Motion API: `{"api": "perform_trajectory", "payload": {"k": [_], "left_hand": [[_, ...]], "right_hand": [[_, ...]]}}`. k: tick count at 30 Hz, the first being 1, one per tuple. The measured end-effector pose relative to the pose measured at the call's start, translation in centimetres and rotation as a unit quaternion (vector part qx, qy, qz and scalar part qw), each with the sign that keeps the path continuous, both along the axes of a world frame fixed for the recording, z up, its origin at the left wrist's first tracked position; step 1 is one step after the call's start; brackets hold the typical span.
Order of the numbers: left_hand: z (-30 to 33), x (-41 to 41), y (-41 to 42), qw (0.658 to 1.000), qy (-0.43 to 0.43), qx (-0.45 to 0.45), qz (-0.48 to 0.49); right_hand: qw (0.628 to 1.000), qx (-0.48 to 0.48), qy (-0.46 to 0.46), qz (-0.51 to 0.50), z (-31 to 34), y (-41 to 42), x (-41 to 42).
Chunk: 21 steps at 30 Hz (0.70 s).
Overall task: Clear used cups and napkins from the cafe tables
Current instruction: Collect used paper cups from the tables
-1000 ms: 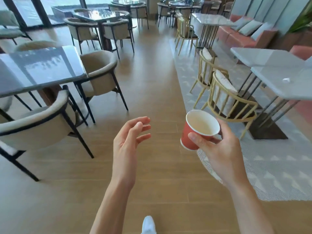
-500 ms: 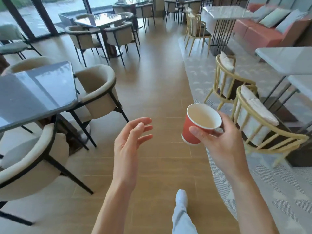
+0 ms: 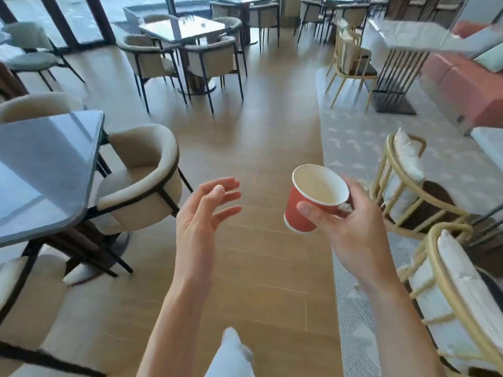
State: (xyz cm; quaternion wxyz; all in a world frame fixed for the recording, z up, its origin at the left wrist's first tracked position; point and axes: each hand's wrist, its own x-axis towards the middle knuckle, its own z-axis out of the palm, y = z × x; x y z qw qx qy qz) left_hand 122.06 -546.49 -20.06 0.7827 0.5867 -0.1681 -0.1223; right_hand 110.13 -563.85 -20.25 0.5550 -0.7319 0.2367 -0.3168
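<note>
A red paper cup (image 3: pixel 304 210) with a white, empty inside is held tilted in front of me, over the wooden floor. My right hand (image 3: pixel 351 229) grips it, thumb on the near side and fingers round the far side. My left hand (image 3: pixel 204 210) hovers to the left of the cup, apart from it, palm turned inward with the fingers relaxed and holding nothing. No napkin is visible.
A glass-topped table (image 3: pixel 46 172) with cream armchairs (image 3: pixel 141 180) stands at the left. Yellow-framed chairs (image 3: pixel 408 183) and white tables (image 3: pixel 408 34) line a grey rug (image 3: pixel 351 137) at the right. A wooden aisle runs ahead between them. My leg (image 3: pixel 231 357) shows at the bottom.
I have walked forward along the aisle; the tables and chairs have slid toward me. Both hands keep their pose, the cup still in my right hand.
</note>
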Motion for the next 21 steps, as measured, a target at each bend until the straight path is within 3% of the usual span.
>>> {"api": "perform_trajectory", "payload": {"k": [8, 14, 21], "left_hand": [[-4.1, 19.0, -15.2, 1.0, 0.018, -0.001, -0.021], [-1.0, 35.0, -28.6, 0.998, -0.002, -0.001, -0.06], [-0.1, 46.5, -42.9, 0.994, 0.0, 0.005, -0.109]], "right_hand": [[1.0, -0.012, 0.026, -0.012, -4.1, -15.0, 18.7], [0.997, -0.045, 0.023, -0.062, -1.0, -28.3, 33.1], [0.994, -0.022, 0.025, -0.1, -0.8, -41.0, 43.5]]}}
